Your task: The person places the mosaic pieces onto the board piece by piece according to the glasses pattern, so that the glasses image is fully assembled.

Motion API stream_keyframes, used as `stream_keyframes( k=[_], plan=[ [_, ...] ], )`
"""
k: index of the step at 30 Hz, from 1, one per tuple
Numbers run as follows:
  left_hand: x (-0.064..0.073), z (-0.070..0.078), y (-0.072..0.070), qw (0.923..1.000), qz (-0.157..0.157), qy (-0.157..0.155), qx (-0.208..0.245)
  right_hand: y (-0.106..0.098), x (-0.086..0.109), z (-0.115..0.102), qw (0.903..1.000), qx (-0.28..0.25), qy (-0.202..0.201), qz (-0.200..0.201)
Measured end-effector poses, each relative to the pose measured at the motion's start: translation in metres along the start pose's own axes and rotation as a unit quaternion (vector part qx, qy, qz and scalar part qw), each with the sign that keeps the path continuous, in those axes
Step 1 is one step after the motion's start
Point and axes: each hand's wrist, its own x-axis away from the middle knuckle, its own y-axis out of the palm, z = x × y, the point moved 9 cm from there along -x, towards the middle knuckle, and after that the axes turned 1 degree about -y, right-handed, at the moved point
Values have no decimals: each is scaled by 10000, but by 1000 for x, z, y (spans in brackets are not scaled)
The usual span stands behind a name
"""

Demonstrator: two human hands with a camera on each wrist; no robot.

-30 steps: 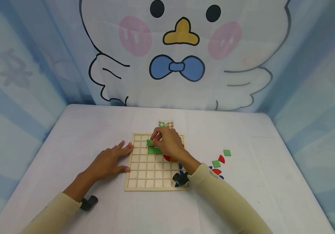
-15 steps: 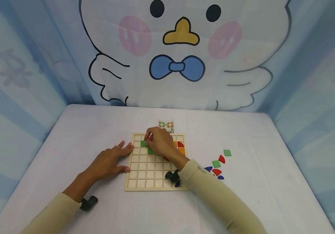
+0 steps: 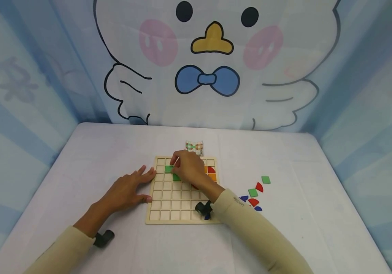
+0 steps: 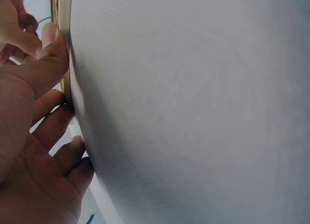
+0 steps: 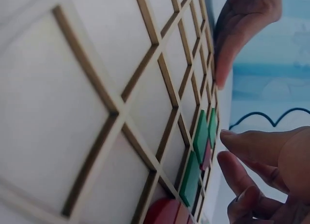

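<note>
My left hand (image 3: 127,192) rests at the left edge of a wooden grid board (image 3: 170,204), its fingers spread and the thumb touching the frame. My right hand (image 3: 190,167) hovers over the board's upper part, fingers bent, with nothing visible between thumb and index finger. Just beside those fingers a green square tile (image 3: 168,169) lies in a cell. Another green tile (image 3: 176,177) sits one row nearer and partly under the hand. In the right wrist view, the fingertips are apart from the green tiles (image 5: 199,137), and a red piece (image 5: 162,212) lies closer to the camera.
Behind the board stands a small pattern card (image 3: 194,147). Orange tiles (image 3: 212,177) and a red quarter-round piece (image 3: 211,169) fill cells on the right. Loose green squares (image 3: 265,179), red pieces (image 3: 253,202) and blue pieces (image 3: 258,208) lie right of the board.
My right hand has carried a green tile leftward into a cell and let it go, its fingers now lifted slightly from it. The left hand has stayed still.
</note>
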Motion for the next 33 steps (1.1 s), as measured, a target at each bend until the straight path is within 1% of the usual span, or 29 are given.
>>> stream_keyframes(
  k=[5,9,13,20,26,33],
  plan=[
    [0,1,0,10000,-11,-33,1,-16,15,5,9993,-307,-187,121],
    [0,3,-1,10000,-6,-37,-21,-33,29,12,9986,-365,-243,296],
    [0,4,-1,10000,11,-33,-30,-47,40,25,9985,-344,2,432],
    [1,4,0,9999,15,-81,-56,-73,63,58,9959,-402,517,631],
    [1,4,-1,9999,-32,-143,-53,-95,85,89,9922,-156,897,848],
    [1,4,0,9999,-58,-157,-36,-111,112,126,9870,13,1303,944]
  ],
)
